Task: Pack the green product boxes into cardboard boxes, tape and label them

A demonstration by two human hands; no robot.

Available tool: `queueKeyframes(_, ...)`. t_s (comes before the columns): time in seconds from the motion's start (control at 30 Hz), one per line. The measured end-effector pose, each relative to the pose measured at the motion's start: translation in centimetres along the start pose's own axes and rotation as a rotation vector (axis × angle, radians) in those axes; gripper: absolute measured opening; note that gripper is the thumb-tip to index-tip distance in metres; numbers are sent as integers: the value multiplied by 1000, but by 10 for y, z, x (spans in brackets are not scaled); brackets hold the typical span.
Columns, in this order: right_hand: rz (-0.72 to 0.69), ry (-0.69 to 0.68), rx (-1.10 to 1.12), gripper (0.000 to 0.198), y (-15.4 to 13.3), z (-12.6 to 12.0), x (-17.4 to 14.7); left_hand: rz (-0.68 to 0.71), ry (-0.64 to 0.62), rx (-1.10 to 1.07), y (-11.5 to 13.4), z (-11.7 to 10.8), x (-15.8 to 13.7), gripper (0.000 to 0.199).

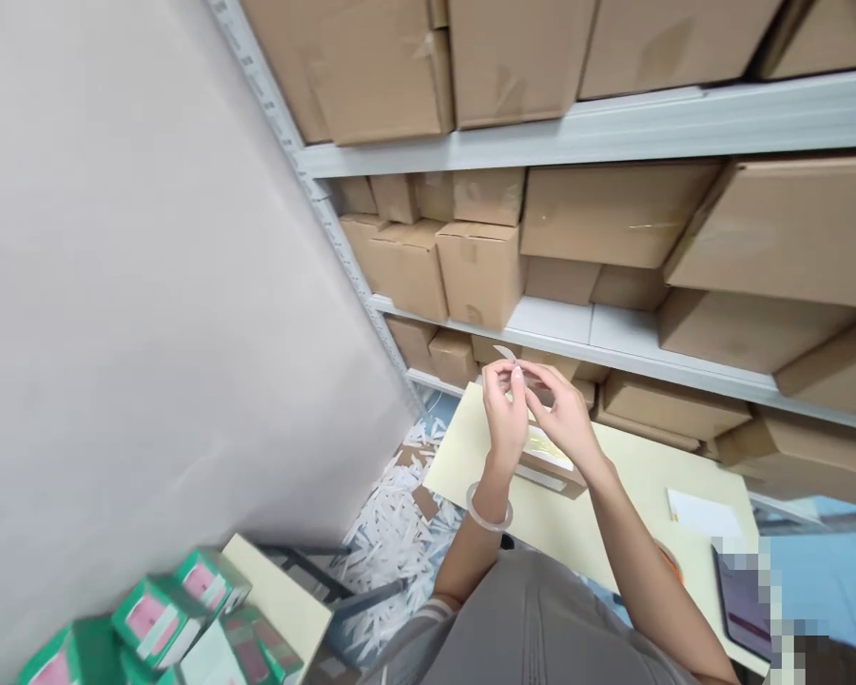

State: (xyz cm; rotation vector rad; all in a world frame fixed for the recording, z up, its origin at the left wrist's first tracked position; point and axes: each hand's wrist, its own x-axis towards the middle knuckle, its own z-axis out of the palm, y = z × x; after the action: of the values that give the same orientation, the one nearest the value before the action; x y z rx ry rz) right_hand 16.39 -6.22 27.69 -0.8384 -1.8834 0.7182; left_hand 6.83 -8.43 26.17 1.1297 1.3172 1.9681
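Observation:
My left hand [505,409] and my right hand [560,404] meet above the pale yellow table, fingertips pressed together. Between them they pinch a thin white strip [504,353], whose curved end sticks up past the fingers. The rest of the strip is hidden by my fingers. Beneath my hands, a small brown cardboard box [557,480] rests on the table [656,466]. White and yellow show on its top, and a white label [540,478] is on its side. My wrists cover part of the box.
Shelves [613,119] stacked with cardboard boxes [477,271] stand behind the table. A white paper [703,512] and a tablet-like device [742,599] lie at the right. White scraps [389,533] litter the floor. Green boxes [153,618] sit at lower left, beside the wall [149,285].

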Motion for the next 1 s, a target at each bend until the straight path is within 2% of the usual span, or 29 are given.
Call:
queueKeyframes(0.13,26,153,-107,45,12,-36,-25,7,-198,6,1,39,-18,22)
queueKeyframes(0.3,146,452,-189,32,17,-63,-54,-14,-432,-26,2,76,-46,19)
queueKeyframes(0.4,196,590,-209,28,21,-74,-67,7,-597,-62,2,87,-58,23)
queueKeyframes(0.5,275,736,-156,29,31,-85,-80,47,-784,-80,1,85,-59,33)
queueKeyframes(0.57,327,812,-90,31,39,-92,-87,56,-786,-58,-2,78,-52,30)
queueKeyframes(0.67,382,848,3,33,46,-100,-93,36,-608,19,-10,62,-33,27)
queueKeyframes(0.73,397,844,56,34,45,-102,-93,0,-532,42,-17,51,-21,32)
queueKeyframes(0.9,387,808,182,35,36,-94,-84,-168,-627,-70,-26,33,-12,40)
queueKeyframes(1.0,372,792,215,36,36,-84,-79,-215,-573,-96,-30,26,-11,34)
